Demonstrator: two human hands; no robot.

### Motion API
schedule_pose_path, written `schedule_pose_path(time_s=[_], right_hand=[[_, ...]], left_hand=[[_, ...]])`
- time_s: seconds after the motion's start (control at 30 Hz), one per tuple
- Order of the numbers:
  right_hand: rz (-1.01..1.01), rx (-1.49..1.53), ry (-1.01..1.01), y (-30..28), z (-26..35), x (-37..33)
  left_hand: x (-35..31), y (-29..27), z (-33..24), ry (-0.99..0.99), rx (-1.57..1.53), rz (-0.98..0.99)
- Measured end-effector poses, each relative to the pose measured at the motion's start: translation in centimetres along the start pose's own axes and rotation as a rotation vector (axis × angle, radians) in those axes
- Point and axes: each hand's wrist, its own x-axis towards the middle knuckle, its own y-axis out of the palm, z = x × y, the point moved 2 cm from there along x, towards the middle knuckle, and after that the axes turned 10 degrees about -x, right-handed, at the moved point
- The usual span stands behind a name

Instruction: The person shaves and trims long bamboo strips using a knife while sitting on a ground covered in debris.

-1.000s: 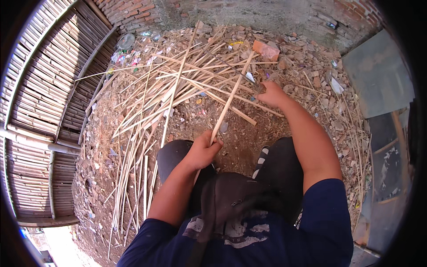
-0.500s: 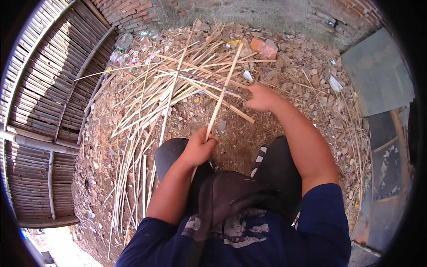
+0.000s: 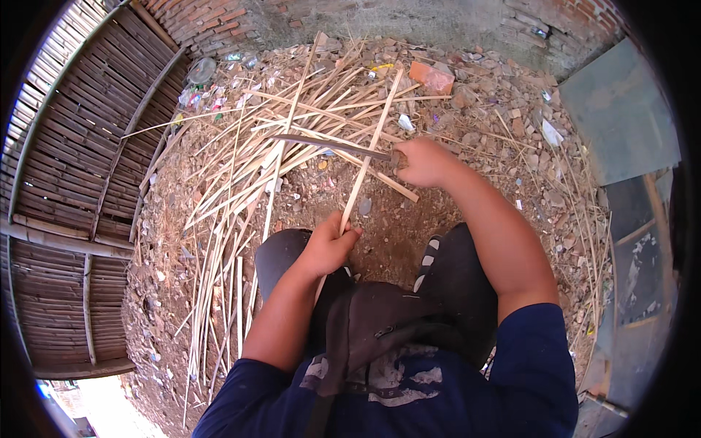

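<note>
My left hand (image 3: 332, 245) is closed round the lower part of a pale split-bamboo strip (image 3: 377, 130), which slants up and away to the right. The strip's near end runs back under my wrist. In my right hand (image 3: 425, 162) is the handle of a long dark-bladed machete (image 3: 330, 144). Its blade points left and crosses the strip about midway along the strip's length. Whether the edge bites into the bamboo I cannot tell. Beyond both hands lies a loose heap of similar bamboo strips (image 3: 241, 191) on the ground.
A brick wall (image 3: 409, 33) closes the far side. To the left stands a bamboo-slat panel (image 3: 69, 139); grey sheets (image 3: 621, 117) lean at the right. An orange brick chunk (image 3: 431, 78), rubble and litter lie on the dirt. My knees are bent just below my hands.
The machete has turned so its blade shows broader, and my right hand has shifted slightly left. My left hand and the strip have hardly moved.
</note>
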Motion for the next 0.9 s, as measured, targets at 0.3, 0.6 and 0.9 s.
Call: schedule_pose_path(time_s=[0.3,0.6,0.9], right_hand=[[-0.004,-0.022,-0.183,0.5,-0.7,-0.7],[-0.039,-0.364,-0.226,-1.5,2.1,-2.0],[-0.095,0.024,0.033,0.1,-4.3,0.5]], left_hand=[[-0.2,-0.1,-0.2,0.027,-0.01,0.032],[-0.4,-0.3,-1.0,0.009,0.002,0.005],[-0.1,0.1,-0.6,-0.017,0.023,0.091]])
